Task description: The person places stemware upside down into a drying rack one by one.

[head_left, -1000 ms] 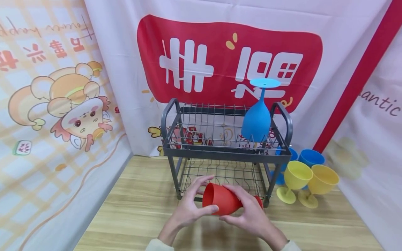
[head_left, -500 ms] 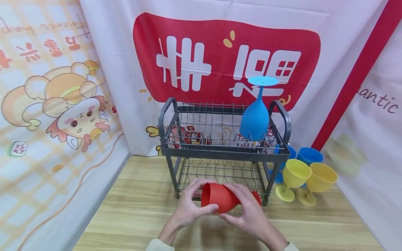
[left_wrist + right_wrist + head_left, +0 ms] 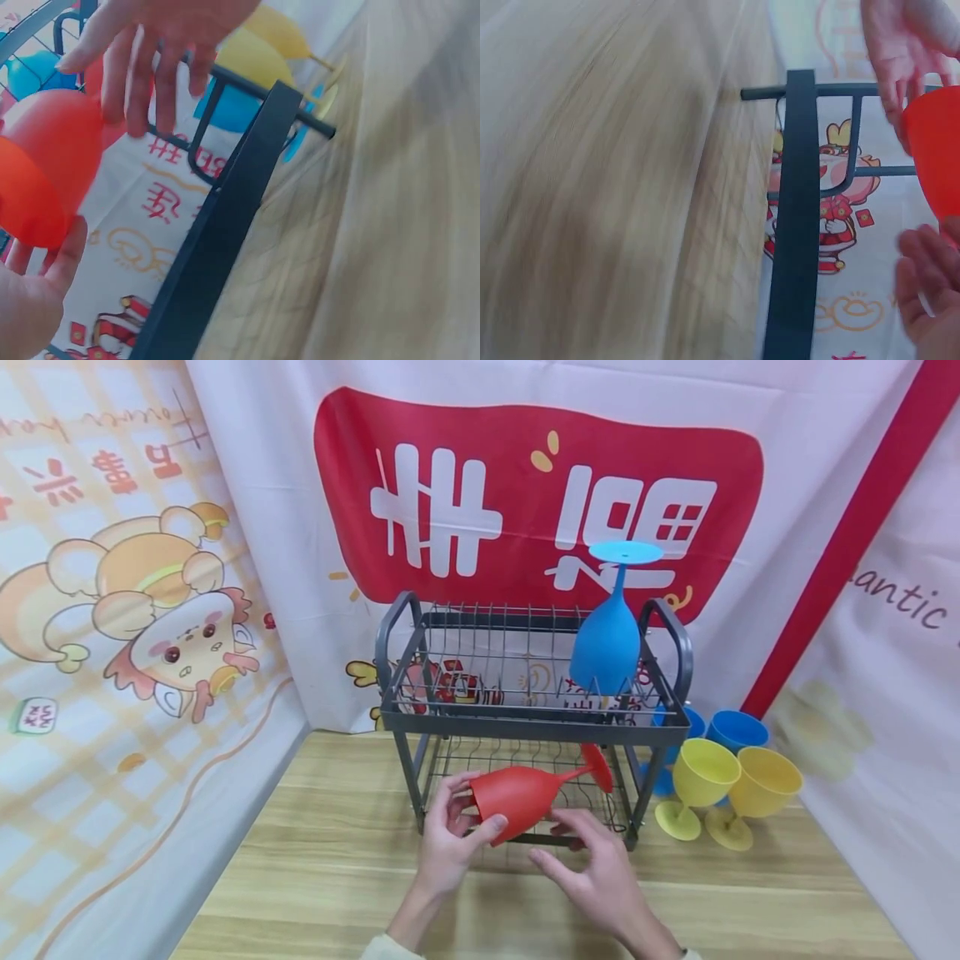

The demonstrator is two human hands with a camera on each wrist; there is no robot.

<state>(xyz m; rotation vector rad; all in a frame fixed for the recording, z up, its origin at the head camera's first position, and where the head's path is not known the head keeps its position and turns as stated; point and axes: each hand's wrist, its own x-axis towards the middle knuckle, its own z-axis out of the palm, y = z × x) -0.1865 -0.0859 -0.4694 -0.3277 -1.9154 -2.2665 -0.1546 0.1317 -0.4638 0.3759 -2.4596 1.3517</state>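
Observation:
A red plastic goblet (image 3: 517,797) is held sideways in front of the dish rack (image 3: 517,724), its mouth to the left and its foot tilted up to the right. My left hand (image 3: 447,846) grips the bowl at the rim, thumb on the near side, fingers behind. Just right of the bowl, my right hand (image 3: 603,877) has its fingers spread and loosely bent, holding nothing. In the left wrist view the goblet's bowl (image 3: 64,142) rests in the left fingers. An upside-down blue goblet (image 3: 609,647) stands on the rack's upper tier, at the right.
Right of the rack, two yellow goblets (image 3: 703,777) stand upright on the wooden table (image 3: 315,860), with two blue goblets (image 3: 738,731) behind them. The rack has a wire lower tier and raised side handles. Printed cloth (image 3: 285,527) hangs behind and at both sides.
My right hand has let go of the red goblet and moved slightly down and right. The goblet's foot has swung upward while the left hand keeps hold of the bowl.

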